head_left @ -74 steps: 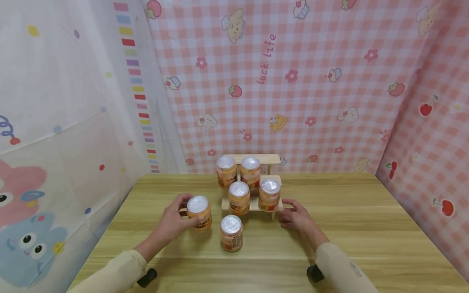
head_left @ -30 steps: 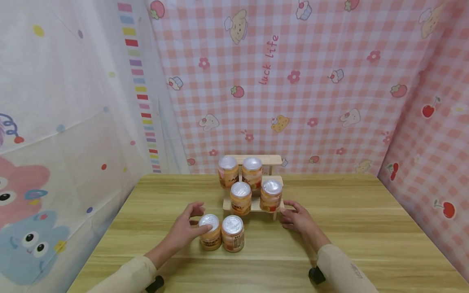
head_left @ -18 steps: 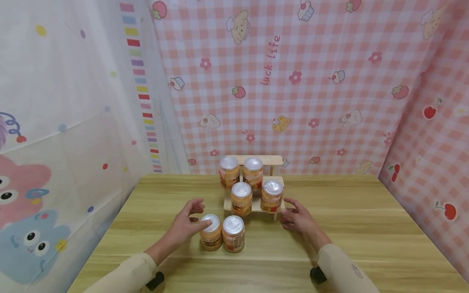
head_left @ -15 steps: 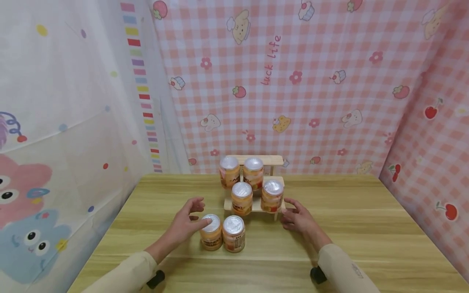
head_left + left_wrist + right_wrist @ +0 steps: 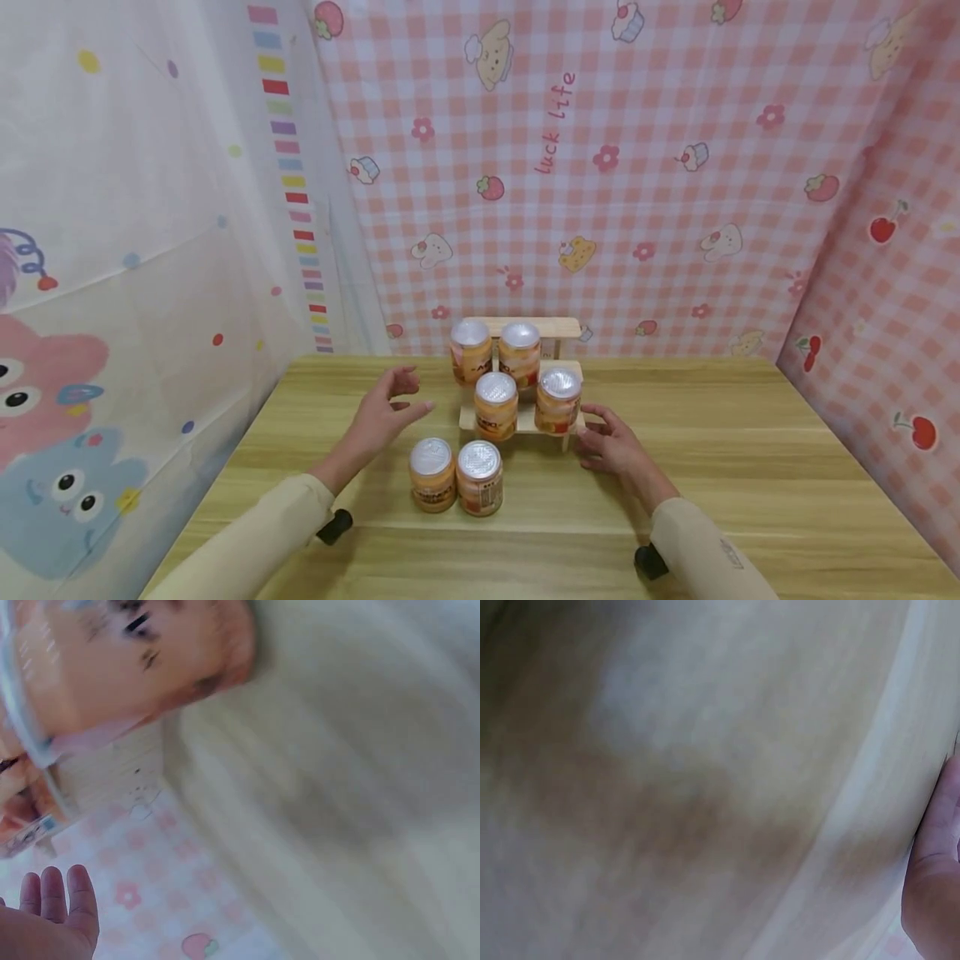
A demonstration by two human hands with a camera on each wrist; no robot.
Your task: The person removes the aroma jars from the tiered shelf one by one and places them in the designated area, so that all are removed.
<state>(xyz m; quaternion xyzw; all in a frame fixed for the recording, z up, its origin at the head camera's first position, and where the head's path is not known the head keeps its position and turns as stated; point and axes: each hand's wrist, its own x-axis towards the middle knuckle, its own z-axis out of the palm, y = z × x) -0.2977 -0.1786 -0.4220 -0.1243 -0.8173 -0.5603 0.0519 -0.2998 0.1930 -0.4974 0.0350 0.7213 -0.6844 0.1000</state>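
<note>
My left hand (image 5: 375,421) hovers left of a wooden stepped rack, fingers spread and holding nothing. Just in front of it, two orange cans with silver lids stand side by side on the table: a left can (image 5: 432,487) and a right can (image 5: 480,492). The wooden rack (image 5: 525,327) bears two cans towards the back, a left one (image 5: 471,364) and a right one (image 5: 519,364), and two lower ones, a left can (image 5: 496,414) and a right can (image 5: 558,412). At the rack's lower right end rests my right hand (image 5: 613,446), fingers loosely bent; whether they touch it is unclear.
The wood-grain table (image 5: 712,467) extends on both sides of the rack. A pink checked cloth (image 5: 600,208) hangs behind, and a white patterned cloth (image 5: 150,292) hangs at the left. A black strap end (image 5: 335,527) shows under the left sleeve.
My left hand set its can down beside the other front can, then let go and moved up and away towards the back. The right hand has stayed by the rack.
</note>
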